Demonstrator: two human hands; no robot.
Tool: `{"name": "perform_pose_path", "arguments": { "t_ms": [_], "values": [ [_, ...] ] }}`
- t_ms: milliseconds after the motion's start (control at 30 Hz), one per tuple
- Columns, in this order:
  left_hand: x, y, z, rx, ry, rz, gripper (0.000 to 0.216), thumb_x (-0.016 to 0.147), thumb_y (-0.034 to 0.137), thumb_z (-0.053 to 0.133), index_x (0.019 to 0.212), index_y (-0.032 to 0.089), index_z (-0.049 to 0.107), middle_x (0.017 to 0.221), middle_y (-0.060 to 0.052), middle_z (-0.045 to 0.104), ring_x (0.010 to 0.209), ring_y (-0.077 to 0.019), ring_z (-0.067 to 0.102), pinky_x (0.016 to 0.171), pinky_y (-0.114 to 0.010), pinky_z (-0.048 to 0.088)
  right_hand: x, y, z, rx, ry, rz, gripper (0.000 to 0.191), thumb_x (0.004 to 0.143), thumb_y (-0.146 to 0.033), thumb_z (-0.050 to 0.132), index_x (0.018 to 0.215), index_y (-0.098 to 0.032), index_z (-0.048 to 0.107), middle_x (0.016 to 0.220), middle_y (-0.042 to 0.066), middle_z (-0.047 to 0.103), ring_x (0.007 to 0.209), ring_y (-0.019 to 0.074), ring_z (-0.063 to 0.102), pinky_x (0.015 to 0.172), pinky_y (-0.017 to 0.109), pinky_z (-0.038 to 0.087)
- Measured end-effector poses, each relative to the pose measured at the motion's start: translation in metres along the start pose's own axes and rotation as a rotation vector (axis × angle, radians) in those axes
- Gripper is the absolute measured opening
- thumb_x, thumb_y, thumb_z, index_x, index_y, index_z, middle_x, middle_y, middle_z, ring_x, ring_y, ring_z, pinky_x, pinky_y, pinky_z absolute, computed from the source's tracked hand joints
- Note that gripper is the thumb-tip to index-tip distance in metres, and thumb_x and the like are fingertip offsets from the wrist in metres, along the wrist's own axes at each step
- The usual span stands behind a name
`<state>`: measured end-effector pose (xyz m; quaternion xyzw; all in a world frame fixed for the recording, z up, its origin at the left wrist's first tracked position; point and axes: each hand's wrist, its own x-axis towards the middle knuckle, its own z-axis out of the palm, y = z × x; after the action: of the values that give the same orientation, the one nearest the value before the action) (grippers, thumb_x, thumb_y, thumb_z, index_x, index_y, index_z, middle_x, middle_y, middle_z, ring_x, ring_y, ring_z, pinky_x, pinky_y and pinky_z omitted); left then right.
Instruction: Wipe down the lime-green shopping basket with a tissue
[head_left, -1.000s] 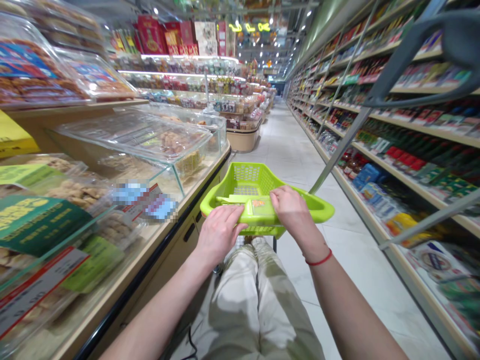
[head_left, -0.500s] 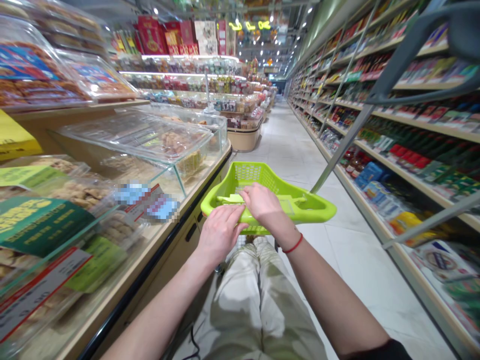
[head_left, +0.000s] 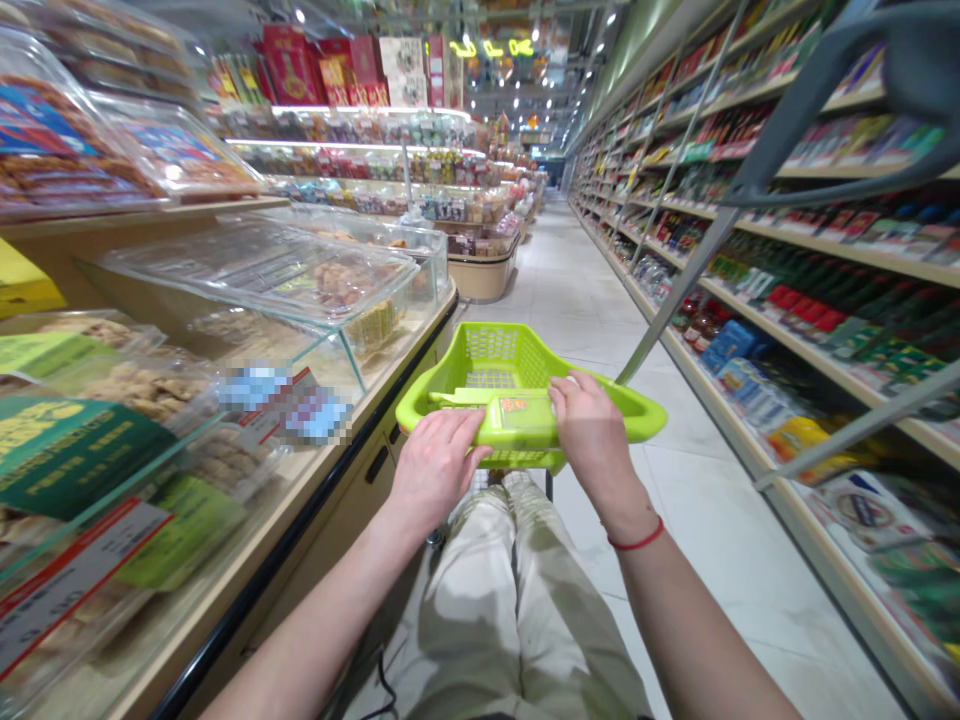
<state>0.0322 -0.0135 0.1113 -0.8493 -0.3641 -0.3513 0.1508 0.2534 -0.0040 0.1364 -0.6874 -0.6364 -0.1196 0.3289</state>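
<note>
A green shopping cart (head_left: 646,424) is seen from above, directly in front of a standing person, its slotted basket opening away from the body. The cart's near edge, which forms the handle, is held by both hands. Toward the left corner of that edge, the left hand (head_left: 437,462) is laid over the handle, fingers close together, thumb stretched toward the middle. Toward the right corner, the handle is wrapped by the curled fingers of the right hand (head_left: 596,425); whether anything small is pinched there cannot be told. Between the hands a label panel (head_left: 525,410) is set into the handle. A red cord (head_left: 637,537) is worn on the right wrist.

The hold on the cart is judged to be already made; how much handling is left cannot be told from this view.

Just left of the cart, a display counter (head_left: 448,302) is lined with clear bins (head_left: 382,335) of packed snacks, and a price tag (head_left: 79,575) is fixed along its near front edge. To the right, stocked shelves (head_left: 832,400) are crossed by a slanting grey pole (head_left: 679,292). Ahead, a pale tiled floor (head_left: 556,250) is bordered by more displays.
</note>
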Motion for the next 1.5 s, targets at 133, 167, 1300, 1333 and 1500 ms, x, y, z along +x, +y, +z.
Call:
{"name": "perform_pose_path", "arguments": {
  "t_ms": [133, 167, 1300, 1333, 1500],
  "values": [
    [0.002, 0.005, -0.001, 0.067, -0.004, -0.005, 0.050, 0.091, 0.039, 0.064, 0.132, 0.013, 0.054, 0.108, -0.012, 0.070, 0.098, -0.0259, 0.065, 0.089, -0.042, 0.053, -0.019, -0.035, 0.002, -0.015, 0.056, -0.095, 0.031, 0.098, -0.020, 0.048, 0.115, -0.012, 0.074, 0.130, 0.021, 0.066, 0.119, 0.0292, 0.061, 0.107, 0.044, 0.045],
    [0.002, 0.006, 0.000, 0.079, -0.006, -0.014, 0.051, 0.090, 0.039, 0.066, 0.133, 0.013, 0.054, 0.107, -0.012, 0.070, 0.097, -0.0259, 0.065, 0.088, -0.042, 0.053, -0.023, -0.045, 0.002, -0.003, 0.045, -0.127, 0.031, 0.099, -0.020, 0.048, 0.116, -0.014, 0.073, 0.131, 0.020, 0.065, 0.121, 0.0293, 0.061, 0.107, 0.045, 0.044],
    [-0.003, -0.003, 0.004, 0.014, 0.000, -0.037, 0.043, 0.093, 0.037, 0.062, 0.129, 0.014, 0.058, 0.111, -0.010, 0.069, 0.100, -0.0247, 0.062, 0.089, -0.039, 0.046, -0.070, -0.045, 0.017, 0.152, 0.198, -0.457, 0.035, 0.099, -0.017, 0.049, 0.130, -0.022, 0.064, 0.142, 0.012, 0.061, 0.145, 0.0247, 0.042, 0.118, 0.050, 0.038],
    [-0.003, -0.003, 0.004, 0.012, 0.002, -0.035, 0.042, 0.094, 0.037, 0.062, 0.129, 0.014, 0.058, 0.111, -0.010, 0.069, 0.100, -0.0246, 0.062, 0.089, -0.038, 0.046, -0.070, -0.043, 0.017, 0.134, 0.201, -0.483, 0.035, 0.099, -0.017, 0.049, 0.131, -0.022, 0.064, 0.142, 0.012, 0.060, 0.145, 0.0244, 0.042, 0.119, 0.049, 0.038],
    [-0.002, -0.004, 0.004, 0.022, 0.038, -0.012, 0.047, 0.093, 0.044, 0.061, 0.129, 0.014, 0.058, 0.108, -0.010, 0.070, 0.098, -0.0240, 0.062, 0.087, -0.038, 0.047, -0.073, -0.008, 0.015, 0.074, 0.253, -0.537, 0.039, 0.099, -0.014, 0.051, 0.134, -0.027, 0.062, 0.146, 0.010, 0.058, 0.145, 0.0231, 0.042, 0.118, 0.048, 0.039]
  ]
}}
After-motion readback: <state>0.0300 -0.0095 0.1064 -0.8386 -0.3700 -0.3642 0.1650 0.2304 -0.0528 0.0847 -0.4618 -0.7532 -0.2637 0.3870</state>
